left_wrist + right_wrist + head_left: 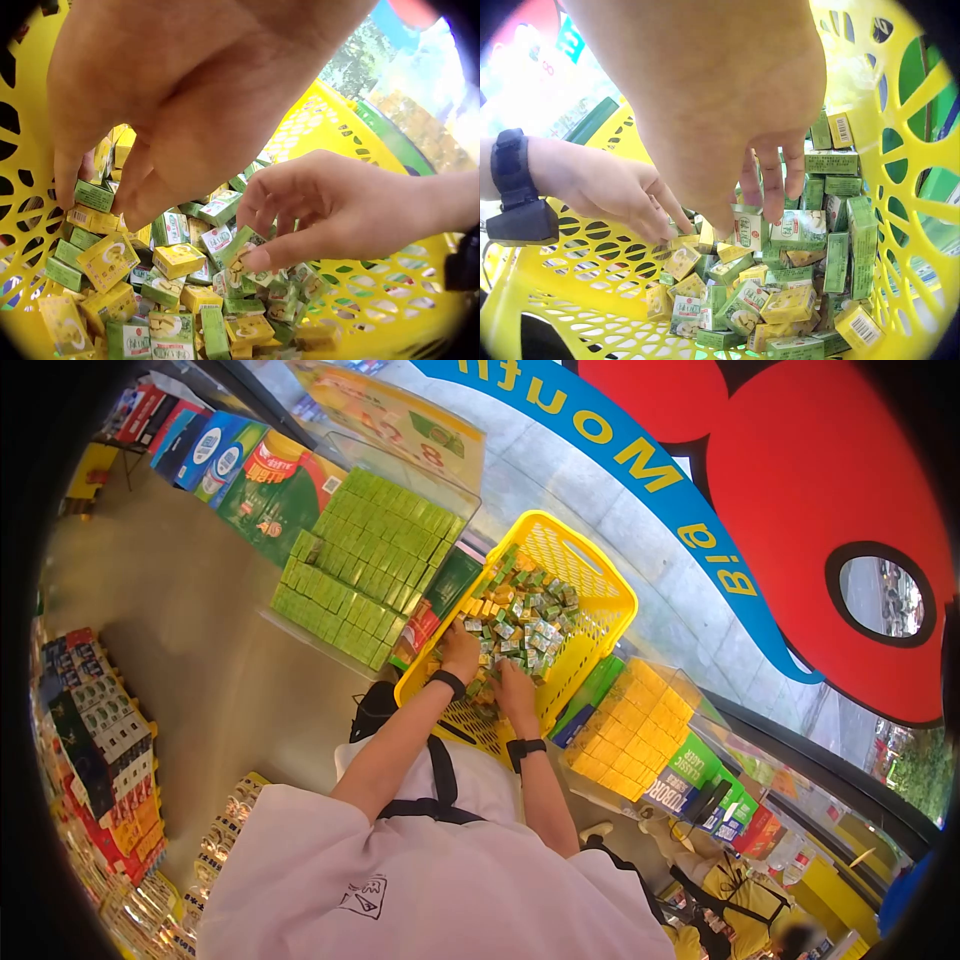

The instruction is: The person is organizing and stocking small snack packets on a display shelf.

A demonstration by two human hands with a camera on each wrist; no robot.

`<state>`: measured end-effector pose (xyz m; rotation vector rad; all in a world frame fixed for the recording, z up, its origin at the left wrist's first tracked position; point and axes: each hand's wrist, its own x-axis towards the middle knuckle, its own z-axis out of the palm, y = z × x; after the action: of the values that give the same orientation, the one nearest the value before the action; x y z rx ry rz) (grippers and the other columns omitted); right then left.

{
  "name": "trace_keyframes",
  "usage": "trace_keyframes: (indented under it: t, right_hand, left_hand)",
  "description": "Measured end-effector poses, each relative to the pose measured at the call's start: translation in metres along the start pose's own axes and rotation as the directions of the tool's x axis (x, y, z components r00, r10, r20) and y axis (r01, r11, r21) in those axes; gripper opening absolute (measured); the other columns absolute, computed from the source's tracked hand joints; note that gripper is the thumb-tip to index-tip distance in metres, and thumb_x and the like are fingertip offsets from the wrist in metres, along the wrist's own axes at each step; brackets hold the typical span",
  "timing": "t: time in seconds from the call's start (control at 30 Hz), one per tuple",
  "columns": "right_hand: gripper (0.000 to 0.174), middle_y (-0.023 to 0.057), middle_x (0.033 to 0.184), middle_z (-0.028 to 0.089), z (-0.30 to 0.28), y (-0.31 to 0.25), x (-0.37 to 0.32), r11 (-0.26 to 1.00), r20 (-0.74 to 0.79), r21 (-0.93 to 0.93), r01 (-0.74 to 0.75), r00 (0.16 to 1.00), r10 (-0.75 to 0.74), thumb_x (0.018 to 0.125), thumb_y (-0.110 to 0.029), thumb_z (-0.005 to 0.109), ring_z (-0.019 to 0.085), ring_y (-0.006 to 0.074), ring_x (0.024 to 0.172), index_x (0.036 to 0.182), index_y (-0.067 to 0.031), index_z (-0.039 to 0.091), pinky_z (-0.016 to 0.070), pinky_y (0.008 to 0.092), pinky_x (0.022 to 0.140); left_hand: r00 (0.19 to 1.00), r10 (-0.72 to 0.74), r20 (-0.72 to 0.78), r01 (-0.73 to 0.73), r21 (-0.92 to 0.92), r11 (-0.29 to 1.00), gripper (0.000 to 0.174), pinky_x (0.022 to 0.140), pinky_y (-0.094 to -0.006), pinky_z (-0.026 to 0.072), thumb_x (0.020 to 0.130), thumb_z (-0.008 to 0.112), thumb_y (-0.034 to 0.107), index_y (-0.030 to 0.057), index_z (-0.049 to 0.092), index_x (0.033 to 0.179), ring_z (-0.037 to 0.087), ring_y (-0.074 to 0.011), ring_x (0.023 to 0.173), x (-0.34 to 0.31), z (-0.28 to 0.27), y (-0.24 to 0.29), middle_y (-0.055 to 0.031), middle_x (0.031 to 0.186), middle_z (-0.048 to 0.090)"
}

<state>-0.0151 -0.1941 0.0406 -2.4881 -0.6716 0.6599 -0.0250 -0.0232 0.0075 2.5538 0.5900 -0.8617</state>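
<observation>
Small boxes (178,260), yellow and green, are lying loosely heaped inside a yellow basket. Outside it, the largest thing showing is a red-and-blue window decal (800,450), its yellow letters spelling "Big Mout" in mirror writing before running out of view. The perforated basket (618,605) is standing between a green stack (370,560) and a yellow stack (635,730). A cardboard sign (430,435) is showing an "8"; beer cartons (665,788) are reading "TUBORG" and "CLASSIC".

Both hands are reaching down into the basket, near each other but apart. The left hand (461,650) is bending over the heap, its fingers gripping a green box (94,195). The right hand (516,690) is pointing its fingers downward, pinching a green-and-white box (748,229) with thumb and fingers. Dark bands (525,753) are circling both wrists. Chinese characters and barcodes are marking the boxes, mostly too small to read.
</observation>
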Motion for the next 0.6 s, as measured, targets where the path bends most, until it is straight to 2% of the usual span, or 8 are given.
trace_keyframes:
  t: [0.03, 0.17, 0.27, 0.33, 0.4, 0.47, 0.5, 0.6]
  right_hand:
    - [0.029, 0.0149, 0.108, 0.071, -0.001, -0.001, 0.001, 1.0, 0.001, 0.0, 0.002, 1.0, -0.002, 0.094, -0.02, 0.08, 0.069, 0.041, 0.099, 0.115, -0.0081, 0.064, 0.0551, 0.0517, 0.08]
    - [0.029, 0.0157, 0.11, 0.072, -0.002, -0.004, 0.003, 0.998, 0.002, 0.041, -0.04, 0.999, 0.04, 0.094, -0.019, 0.08, 0.07, 0.0412, 0.099, 0.115, -0.0068, 0.064, 0.0552, 0.0519, 0.081]
    - [0.03, 0.0172, 0.109, 0.073, -0.002, -0.009, 0.007, 0.994, -0.06, 0.103, -0.031, 0.997, 0.038, 0.095, -0.019, 0.079, 0.071, 0.0405, 0.096, 0.116, -0.0052, 0.064, 0.0554, 0.0509, 0.08]
    - [0.03, 0.0181, 0.108, 0.074, -0.009, -0.01, 0.006, 0.99, -0.083, 0.136, -0.027, 0.996, 0.038, 0.095, -0.019, 0.08, 0.071, 0.0399, 0.093, 0.117, -0.0043, 0.064, 0.0554, 0.0502, 0.079]
    - [0.031, 0.0193, 0.107, 0.075, -0.018, -0.016, 0.009, 0.971, -0.058, 0.233, -0.056, 0.996, 0.072, 0.095, -0.017, 0.08, 0.071, 0.0384, 0.087, 0.119, -0.0031, 0.064, 0.0552, 0.048, 0.076]
    - [0.032, 0.0194, 0.106, 0.075, -0.022, -0.013, 0.006, 0.972, -0.081, 0.235, -0.013, 0.996, 0.033, 0.095, -0.015, 0.081, 0.07, 0.0377, 0.084, 0.12, -0.0027, 0.064, 0.0547, 0.0469, 0.075]
    - [0.033, 0.0195, 0.105, 0.074, -0.024, -0.012, 0.009, 0.971, -0.109, 0.236, 0.03, 0.994, -0.004, 0.095, -0.014, 0.081, 0.069, 0.0371, 0.081, 0.121, -0.0024, 0.063, 0.0543, 0.0459, 0.073]
    - [0.028, 0.0199, 0.112, 0.075, -0.055, -0.034, 0.005, 0.954, -0.065, 0.3, 0.004, 0.998, 0.016, 0.1, -0.013, 0.077, 0.071, 0.0368, 0.09, 0.121, -0.0017, 0.063, 0.0546, 0.048, 0.077]
  left_hand:
    - [1.0, 0.015, -0.006, -0.014, 0.045, 0.999, 0.024, 0.099, -0.0483, 0.0586, 0.092, 0.077, 0.002, -0.0114, 0.075, 0.111, 0.054, -0.0498, 0.128, -0.003, -0.005, 0.002, -0.0344, 0.151, 0.04]
    - [0.995, 0.089, -0.039, -0.077, 0.242, 0.967, 0.021, 0.091, -0.0454, 0.0621, 0.091, 0.075, 0.0, -0.0061, 0.077, 0.111, 0.062, -0.0481, 0.117, -0.007, -0.011, -0.001, -0.0331, 0.144, 0.048]
    - [0.988, 0.112, -0.111, -0.099, 0.113, 0.989, 0.015, 0.082, -0.0448, 0.0638, 0.09, 0.074, -0.003, -0.0038, 0.074, 0.105, 0.067, -0.0453, 0.107, -0.015, -0.024, -0.008, -0.0302, 0.133, 0.055]
    - [0.958, 0.232, -0.167, -0.251, -0.101, 0.963, 0.014, 0.077, -0.0449, 0.0639, 0.089, 0.073, -0.005, -0.0043, 0.067, 0.101, 0.068, -0.0439, 0.105, -0.024, -0.038, -0.01, -0.0287, 0.124, 0.057]
    - [0.938, 0.261, -0.229, -0.291, -0.113, 0.95, 0.015, 0.08, -0.0494, 0.0606, 0.091, 0.069, -0.006, -0.0023, 0.064, 0.105, 0.067, -0.0437, 0.105, -0.036, -0.056, -0.014, -0.0257, 0.118, 0.057]
    - [0.935, 0.2, -0.293, -0.327, -0.496, 0.804, 0.017, 0.086, -0.0523, 0.0563, 0.096, 0.065, -0.003, 0.0013, 0.064, 0.112, 0.067, -0.0445, 0.104, -0.048, -0.071, -0.016, -0.0239, 0.119, 0.059]
    - [0.941, 0.167, -0.293, -0.316, -0.594, 0.739, 0.024, 0.091, -0.0525, 0.0532, 0.099, 0.064, 0.001, 0.0054, 0.067, 0.122, 0.066, -0.0447, 0.106, -0.057, -0.082, -0.016, -0.0218, 0.121, 0.059]
    - [0.9, 0.167, -0.402, -0.41, -0.658, 0.632, 0.036, 0.091, -0.0496, 0.0547, 0.099, 0.065, 0.002, 0.0051, 0.067, 0.135, 0.068, -0.0439, 0.104, -0.069, -0.083, -0.017, -0.0225, 0.121, 0.066]
